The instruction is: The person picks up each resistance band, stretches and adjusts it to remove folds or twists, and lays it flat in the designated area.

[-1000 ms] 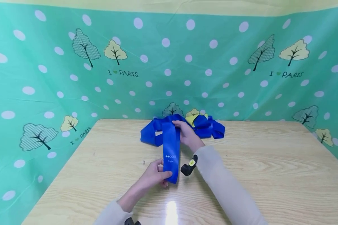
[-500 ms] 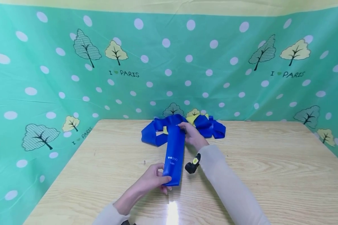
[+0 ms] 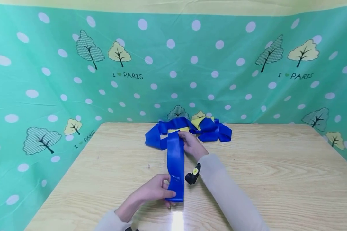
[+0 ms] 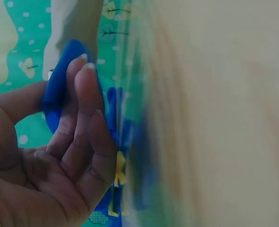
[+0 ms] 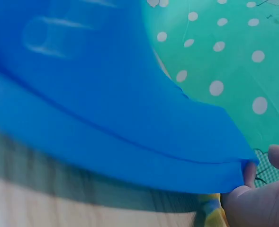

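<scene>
A flat blue resistance band, its printed circles near the lower end, stretches lengthwise between both hands. My left hand pinches the near end, thumb on top and fingers beneath. In the left wrist view, the folded band sits between the thumb and the fingers of my left hand. At the far end, my right hand pinches the band's edge. In the right wrist view, the doubled band spreads above the tabletop and runs to the thumb and fingers of my right hand.
Behind the hands, a loose heap of blue bands lies at the table's back edge. Among it are a yellow band and a yellow strip. A polka-dotted green cloth hangs behind the wooden table.
Both hands have drawn the band toward the person, first drifting right and then back left. A yellow strip behind the band's far end has come into sight. The heap lies as before.
</scene>
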`<state>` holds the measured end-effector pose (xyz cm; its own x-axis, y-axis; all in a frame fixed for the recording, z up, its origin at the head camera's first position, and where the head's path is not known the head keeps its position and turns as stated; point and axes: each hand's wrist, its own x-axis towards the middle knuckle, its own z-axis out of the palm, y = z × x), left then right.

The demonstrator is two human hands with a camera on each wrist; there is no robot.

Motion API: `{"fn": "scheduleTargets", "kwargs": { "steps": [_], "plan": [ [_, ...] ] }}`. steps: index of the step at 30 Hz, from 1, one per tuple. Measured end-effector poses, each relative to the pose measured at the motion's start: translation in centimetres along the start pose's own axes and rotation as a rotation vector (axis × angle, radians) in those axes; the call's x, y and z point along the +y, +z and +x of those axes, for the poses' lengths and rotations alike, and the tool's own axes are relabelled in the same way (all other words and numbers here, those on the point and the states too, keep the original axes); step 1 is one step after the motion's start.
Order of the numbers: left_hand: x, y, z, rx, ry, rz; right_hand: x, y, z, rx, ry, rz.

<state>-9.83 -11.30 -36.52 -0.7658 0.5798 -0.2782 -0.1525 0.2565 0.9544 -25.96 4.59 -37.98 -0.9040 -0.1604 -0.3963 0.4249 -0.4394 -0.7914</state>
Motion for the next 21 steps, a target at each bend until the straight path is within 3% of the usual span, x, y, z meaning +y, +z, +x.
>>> {"fn": "scheduleTargets", "kwargs": {
  "steps": [5, 11, 13, 21],
  "plan": [
    [-0.3, 0.1, -0.4, -0.041, -0.054, 0.041, -0.4, -0.5, -0.2, 0.043, 0.022, -0.109],
    [-0.2, 0.4, -0.9, -0.047, -0.095, 0.074, -1.3, -0.5, -0.1, 0.127, 0.006, -0.191],
    [-0.3, 0.2, -1.1, -0.044, -0.091, 0.063, -1.8, -0.6, 0.0, 0.115, -0.010, -0.213],
    [-1.0, -0.8, -2.1, -0.053, -0.083, -0.048, -3.7, -0.7, 0.0, 0.104, -0.079, -0.464]
  ]
}}
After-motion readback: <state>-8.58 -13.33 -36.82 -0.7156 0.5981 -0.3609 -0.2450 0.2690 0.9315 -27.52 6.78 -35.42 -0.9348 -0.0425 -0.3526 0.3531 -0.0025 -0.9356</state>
